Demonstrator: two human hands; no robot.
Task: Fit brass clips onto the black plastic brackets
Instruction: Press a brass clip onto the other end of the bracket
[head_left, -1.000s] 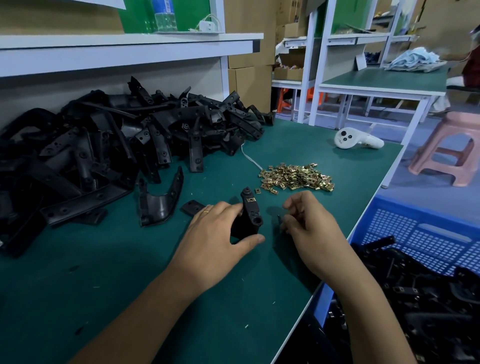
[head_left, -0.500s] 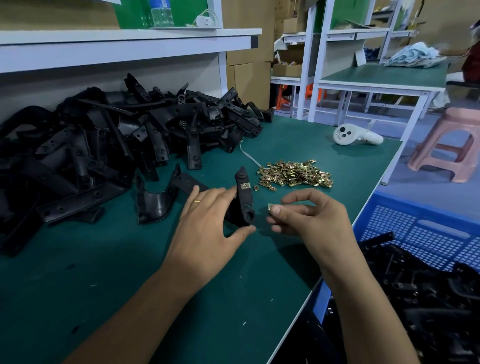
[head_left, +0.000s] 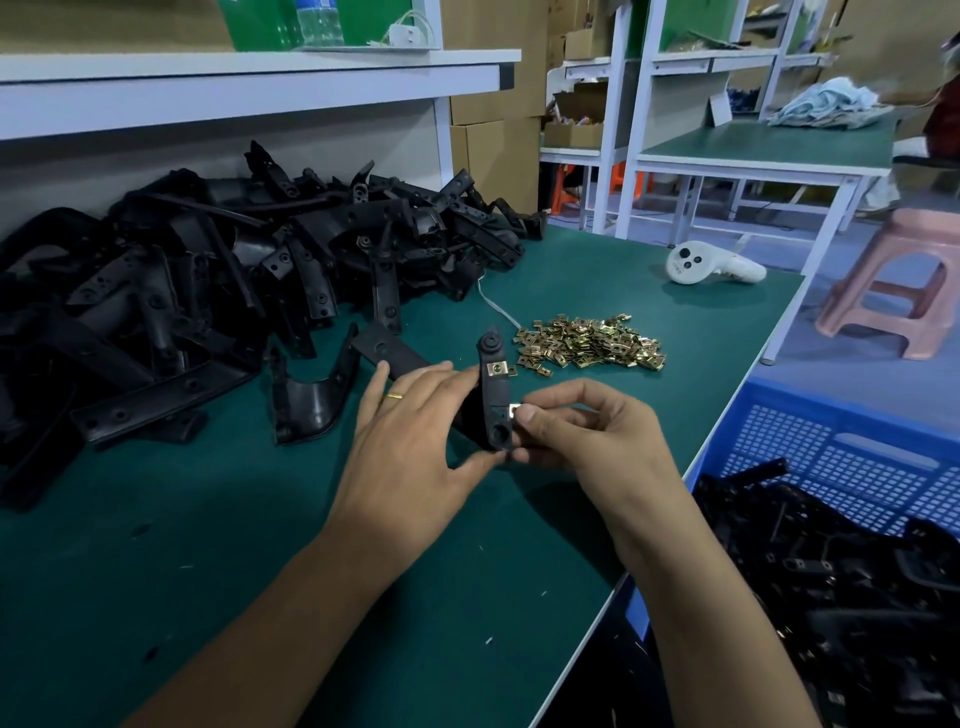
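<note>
Brass is showing at two places on the black plastic bracket (head_left: 496, 397) I am holding upright just above the green bench mat (head_left: 260, 571): one clip (head_left: 497, 368) is already sitting near its upper end, and a second brass clip (head_left: 514, 410) is being pinched between my right hand's (head_left: 587, 441) thumb and forefinger, touching the bracket's edge lower down. My left hand (head_left: 415, 441) is gripping the bracket from the left, fingers wrapped behind it and thumb under its bottom end.

I am judging the risk to be a crooked start. If I am pushing the clip on at an angle, it could be jamming or springing out of my pinch and dropping among the loose clips (head_left: 589, 343) lying just beyond. My left grip is low, so a hard push could be twisting the bracket round.

Compared with half a second ago, my right hand is now meeting the bracket, where it was holding the clip just apart from it. The bracket is standing a little straighter, and my thumb is lying over the clip, hiding most of it. The heap of unfitted brackets (head_left: 234, 291) is lying as it was.
</note>
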